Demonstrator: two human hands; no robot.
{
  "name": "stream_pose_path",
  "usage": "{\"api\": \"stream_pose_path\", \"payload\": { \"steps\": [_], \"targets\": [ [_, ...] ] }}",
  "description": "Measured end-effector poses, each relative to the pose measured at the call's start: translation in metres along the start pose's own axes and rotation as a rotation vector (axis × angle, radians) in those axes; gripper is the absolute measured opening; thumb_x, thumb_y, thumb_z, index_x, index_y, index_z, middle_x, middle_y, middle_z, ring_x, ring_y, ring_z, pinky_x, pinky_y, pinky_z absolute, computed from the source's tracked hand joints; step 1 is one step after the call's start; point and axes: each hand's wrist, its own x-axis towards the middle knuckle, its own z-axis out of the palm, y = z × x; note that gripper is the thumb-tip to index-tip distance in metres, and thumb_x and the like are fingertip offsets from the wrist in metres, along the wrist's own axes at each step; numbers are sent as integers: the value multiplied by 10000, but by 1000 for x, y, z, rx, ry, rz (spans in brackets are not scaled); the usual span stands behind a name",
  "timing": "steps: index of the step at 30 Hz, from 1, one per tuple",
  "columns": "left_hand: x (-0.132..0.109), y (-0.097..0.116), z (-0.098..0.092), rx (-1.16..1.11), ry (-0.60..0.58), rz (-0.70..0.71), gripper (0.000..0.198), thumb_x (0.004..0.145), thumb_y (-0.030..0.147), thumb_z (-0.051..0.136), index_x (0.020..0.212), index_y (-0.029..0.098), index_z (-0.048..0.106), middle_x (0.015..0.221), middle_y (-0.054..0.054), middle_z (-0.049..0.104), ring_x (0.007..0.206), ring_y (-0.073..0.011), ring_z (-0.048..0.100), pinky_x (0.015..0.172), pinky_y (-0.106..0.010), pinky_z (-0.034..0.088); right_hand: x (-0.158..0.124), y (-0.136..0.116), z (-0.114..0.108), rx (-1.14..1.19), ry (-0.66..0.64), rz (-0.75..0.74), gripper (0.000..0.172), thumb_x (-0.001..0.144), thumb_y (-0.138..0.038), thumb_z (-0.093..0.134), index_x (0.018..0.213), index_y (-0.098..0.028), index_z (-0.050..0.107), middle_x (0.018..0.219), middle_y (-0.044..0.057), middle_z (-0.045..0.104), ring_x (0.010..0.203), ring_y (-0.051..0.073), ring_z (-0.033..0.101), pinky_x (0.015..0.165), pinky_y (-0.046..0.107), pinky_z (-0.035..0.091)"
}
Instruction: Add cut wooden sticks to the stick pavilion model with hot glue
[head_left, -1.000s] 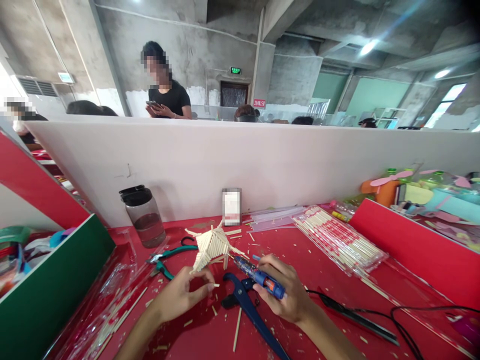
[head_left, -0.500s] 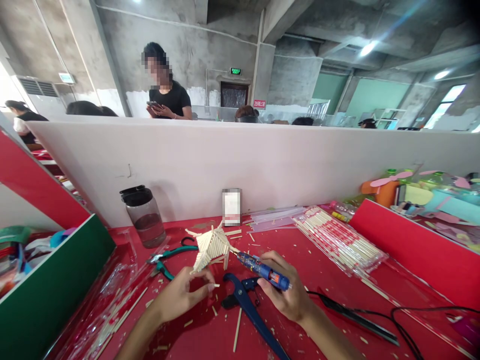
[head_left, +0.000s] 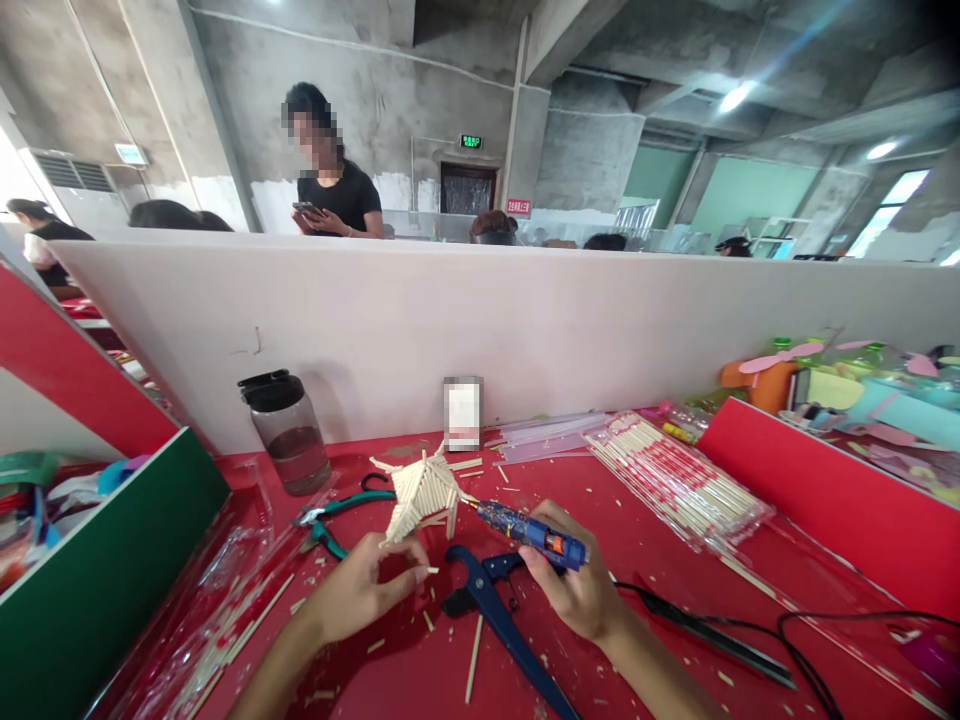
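The right hand [head_left: 574, 580] is closed around a blue glue gun [head_left: 517, 527], its forearm coming in from the lower right, wrist low, thumb along the gun's near side. The left hand [head_left: 379, 585] reaches up from the lower left, fingers half curled, thumb bent towards them. A short piece of stick [head_left: 433, 570] shows at the thumb tip; whether it is pinched or lies just behind, I cannot tell.

Between the hands, a dark blue cutter [head_left: 517, 640] lies slantwise on the red counter [head_left: 420, 680], which is littered with chips.

Just beyond the left hand is a pale model [head_left: 424, 492] made of sticks, with thin legs spreading outward. It lies ahead and to the left of the right hand; the left hand is the nearer, its fingers overlapping the model's near-left leg, grip unclear. The gun's long axis slants away and leftward, its nozzle at the right-hand leg, touching or just beside it.

Left of the model are teal-handled pliers [head_left: 345, 503]; well to the right, a packet of sticks [head_left: 679, 475]. Farther back stands a bottle [head_left: 296, 440], before a white partition [head_left: 480, 310]. Beyond that, a person [head_left: 337, 200] in black holds a phone [head_left: 306, 208].
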Motion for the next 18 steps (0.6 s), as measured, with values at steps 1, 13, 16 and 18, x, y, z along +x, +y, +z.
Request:
{"api": "stream_pose_path", "payload": {
  "steps": [1,13,16,18],
  "targets": [
    [0,1,0,0,1,0,396,918,522,575,792,166,695,768,-58,721,768,-209,619,751,-313,472,0,0,0,1,-5,-8,166,977,-319,511,833,-238,506,780,9,526,696,169,565,631,269,476],
    [0,-8,1,13,1,17,387,924,512,580,836,164,724,810,-72,737,797,-222,631,740,-309,472,-1,-1,3,-61,-55,-34,103,976,-305,525,913,-234,565,887,35,575,772,179,606,694,285,505],
    [0,-10,1,18,7,24,393,922,517,578,835,164,726,816,-72,738,816,-227,633,747,-308,470,-3,2,4,-69,-55,-51,98,974,-309,534,924,-234,572,933,44,582,791,179,609,710,285,504],
    [0,-10,1,23,10,29,396,923,518,575,838,162,728,815,-70,739,817,-226,631,750,-308,468,-4,3,5,-87,-40,-34,109,974,-314,542,903,-233,557,899,32,566,735,163,590,672,271,491]
  ]
}}
